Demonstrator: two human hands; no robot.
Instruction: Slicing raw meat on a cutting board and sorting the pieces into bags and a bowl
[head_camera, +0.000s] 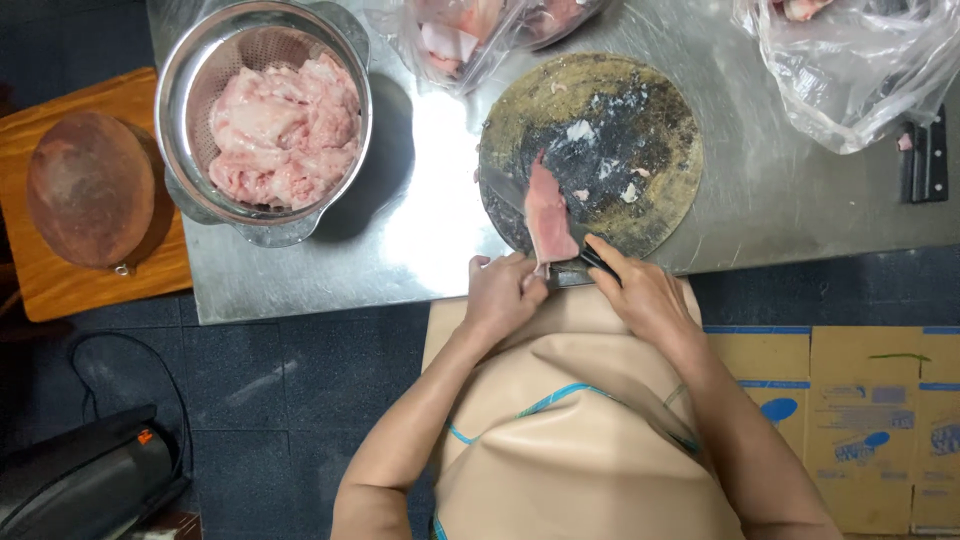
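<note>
A pink slab of raw meat (548, 218) is laid on the near edge of a round, dark, worn chopping board (640, 100), just beyond both hands. Its near end is pinched by the fingers of the left hand (500, 292), which is closed on the meat. The dark handle of a knife (598, 262) is gripped in the right hand (645, 292), closed round it, and the wide blade is seen lying flat under the meat, reaching away to the left. Further out from the left hand, a metal colander (200, 200) filled with pale pink meat pieces is set on the steel table (800, 210). Beyond the right hand, clear plastic bags (850, 80) are spread on the table. Below the right arm, cardboard boxes (870, 400) are seen on the floor.
</note>
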